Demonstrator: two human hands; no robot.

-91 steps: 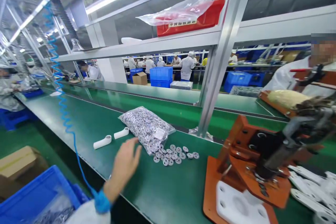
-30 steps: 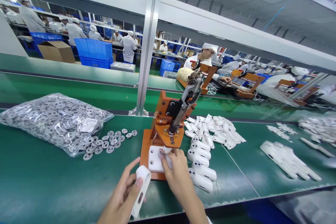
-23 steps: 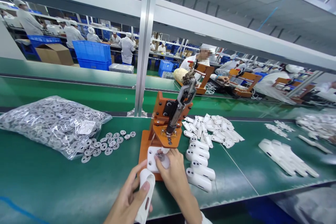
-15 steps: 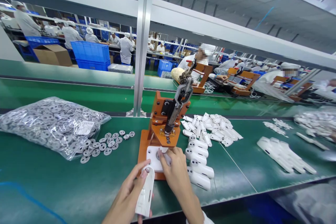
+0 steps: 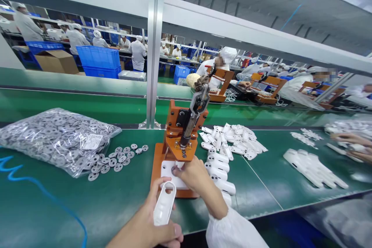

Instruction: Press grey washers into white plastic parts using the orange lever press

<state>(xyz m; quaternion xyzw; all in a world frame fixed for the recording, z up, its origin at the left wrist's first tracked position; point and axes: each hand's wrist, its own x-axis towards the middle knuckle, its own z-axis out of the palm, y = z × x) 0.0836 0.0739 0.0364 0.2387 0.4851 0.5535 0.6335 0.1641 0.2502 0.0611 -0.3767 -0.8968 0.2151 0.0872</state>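
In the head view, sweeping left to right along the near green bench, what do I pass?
Clear bag of grey discs → loose grey discs → orange press → heap of small white parts → group of long white shells.

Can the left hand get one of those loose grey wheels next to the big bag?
Probably, though the left hand is full, holding a white plastic piece. Nothing seems to block its way over the green tabletop to the loose grey wheels.
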